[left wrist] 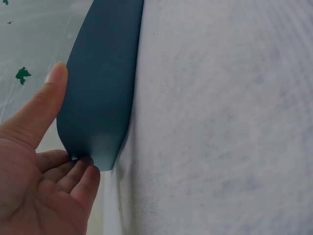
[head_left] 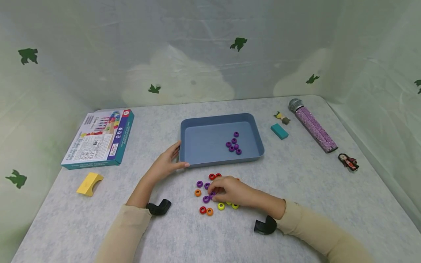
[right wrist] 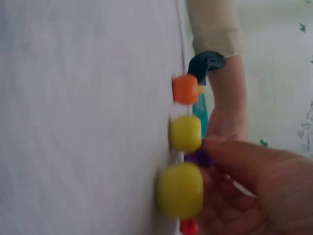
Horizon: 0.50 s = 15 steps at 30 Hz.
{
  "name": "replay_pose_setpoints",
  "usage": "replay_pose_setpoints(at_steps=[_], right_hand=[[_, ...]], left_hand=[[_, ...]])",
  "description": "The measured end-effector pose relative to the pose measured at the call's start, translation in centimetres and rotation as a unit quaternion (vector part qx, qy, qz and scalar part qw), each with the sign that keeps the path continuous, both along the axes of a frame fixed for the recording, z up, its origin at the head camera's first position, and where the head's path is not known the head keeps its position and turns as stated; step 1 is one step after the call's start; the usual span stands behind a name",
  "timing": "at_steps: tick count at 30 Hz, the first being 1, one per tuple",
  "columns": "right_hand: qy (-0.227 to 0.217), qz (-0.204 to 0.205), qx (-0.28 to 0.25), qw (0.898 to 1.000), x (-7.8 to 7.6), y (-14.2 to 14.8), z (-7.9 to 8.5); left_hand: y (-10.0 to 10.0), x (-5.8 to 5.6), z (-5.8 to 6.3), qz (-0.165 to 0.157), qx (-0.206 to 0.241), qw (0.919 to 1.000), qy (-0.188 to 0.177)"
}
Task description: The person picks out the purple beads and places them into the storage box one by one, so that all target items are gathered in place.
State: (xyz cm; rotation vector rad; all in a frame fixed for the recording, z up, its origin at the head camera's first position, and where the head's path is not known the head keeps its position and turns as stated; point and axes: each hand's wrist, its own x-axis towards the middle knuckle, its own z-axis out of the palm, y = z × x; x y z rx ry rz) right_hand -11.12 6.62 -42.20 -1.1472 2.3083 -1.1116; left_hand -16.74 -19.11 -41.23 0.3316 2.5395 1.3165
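The left hand (head_left: 164, 163) holds the near left corner of a blue-grey tray (head_left: 204, 142), thumb at the front wall and fingers along the left side. Several purple beads (head_left: 231, 148) lie inside the tray, right of its middle. In front of it, the right hand (head_left: 235, 191) reaches down into a loose group of beads and pinches a purple bead (head_left: 212, 195) between thumb and fingers. Around those fingertips lie other purple beads (head_left: 199, 183), red beads (head_left: 203, 210), orange beads (head_left: 209, 211) and yellow beads (head_left: 221, 206); the right hand partly hides some.
A flat toy box (head_left: 98, 140) lies at the left, a yellow arch block (head_left: 89, 184) before it. Right of the tray are a teal block (head_left: 279, 131), a small figure (head_left: 282, 117), a glittery purple microphone (head_left: 312, 124) and a small doll (head_left: 348, 162). Curtains surround the table.
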Motion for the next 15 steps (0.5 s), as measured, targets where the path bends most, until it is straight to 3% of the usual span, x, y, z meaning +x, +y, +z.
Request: replay_pose_setpoints(at_steps=[7, 11, 15], right_hand=[[0.009, -0.052, -0.078, 0.996, -1.7, 1.2, 3.2], [0.022, -0.103, -0.12, 0.987, -4.4, 2.2, 3.9], [0.018, -0.167, -0.126, 0.978, -8.0, 3.1, 3.4]], left_hand=[[0.0, -0.1, -0.1, -0.004, 0.001, 1.0, 0.003], [0.0, -0.1, -0.1, -0.005, 0.001, 1.0, 0.002], [0.0, -0.1, -0.1, -0.004, -0.001, 1.0, 0.003]])
